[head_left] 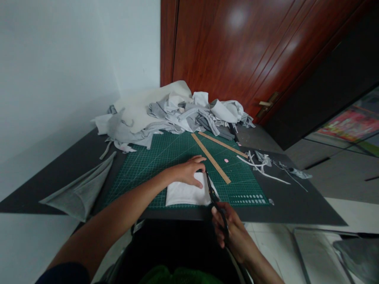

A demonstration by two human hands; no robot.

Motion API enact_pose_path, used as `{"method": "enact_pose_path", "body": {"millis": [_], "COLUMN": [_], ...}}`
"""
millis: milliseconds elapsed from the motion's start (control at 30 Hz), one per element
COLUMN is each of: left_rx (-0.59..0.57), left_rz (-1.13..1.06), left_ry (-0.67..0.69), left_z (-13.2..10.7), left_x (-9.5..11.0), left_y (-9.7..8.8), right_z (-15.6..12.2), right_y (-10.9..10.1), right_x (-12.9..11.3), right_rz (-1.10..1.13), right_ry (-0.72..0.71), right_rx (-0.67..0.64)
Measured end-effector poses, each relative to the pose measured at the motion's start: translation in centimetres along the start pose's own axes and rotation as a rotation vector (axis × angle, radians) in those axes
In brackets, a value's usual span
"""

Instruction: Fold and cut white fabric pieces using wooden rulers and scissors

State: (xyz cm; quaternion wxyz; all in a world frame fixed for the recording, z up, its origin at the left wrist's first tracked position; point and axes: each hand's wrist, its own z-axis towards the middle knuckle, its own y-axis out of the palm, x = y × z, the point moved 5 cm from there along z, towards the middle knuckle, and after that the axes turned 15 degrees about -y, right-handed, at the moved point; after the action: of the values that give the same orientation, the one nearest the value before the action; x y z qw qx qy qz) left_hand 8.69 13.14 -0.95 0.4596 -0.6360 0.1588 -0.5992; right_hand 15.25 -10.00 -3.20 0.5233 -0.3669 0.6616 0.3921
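Note:
A white piece of cloth [185,194] lies flat on the green cutting mat [148,161] near the table's front edge. My left hand [189,170] rests on the cloth's far edge, fingers curled and pressing it down. My right hand [229,228] grips the handles of black scissors [213,194], whose blades reach along the cloth's right edge. Two wooden rulers [211,158] lie on the mat just beyond the hands.
A heap of grey and white fabric pieces [174,112] fills the table's back. A folded grey cloth [83,188] hangs over the left front edge. Thin fabric strips [266,163] lie at the right. A red-brown door [251,51] stands behind.

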Motion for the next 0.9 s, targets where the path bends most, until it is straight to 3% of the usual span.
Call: {"method": "enact_pose_path", "body": {"millis": [267, 567, 767, 900], "left_rx": [0.045, 0.014, 0.066, 0.075], "left_rz": [-0.013, 0.092, 0.179, 0.173], "left_ry": [-0.003, -0.072, -0.098, -0.063], "left_z": [0.1, -0.1, 0.3, 0.6], "left_x": [-0.1, -0.6, -2.8, -3.0], "left_y": [-0.1, -0.8, -2.7, -3.1], "right_z": [0.1, -0.1, -1.7, -3.0], "right_y": [0.1, -0.8, -5.3, -10.4], "right_x": [-0.4, 0.1, 1.2, 0.3], "right_rz": [0.018, 0.055, -0.046, -0.206], "right_ry": [0.007, 0.076, 0.107, 0.116], "right_rx": [0.004, -0.01, -0.192, -0.099]}}
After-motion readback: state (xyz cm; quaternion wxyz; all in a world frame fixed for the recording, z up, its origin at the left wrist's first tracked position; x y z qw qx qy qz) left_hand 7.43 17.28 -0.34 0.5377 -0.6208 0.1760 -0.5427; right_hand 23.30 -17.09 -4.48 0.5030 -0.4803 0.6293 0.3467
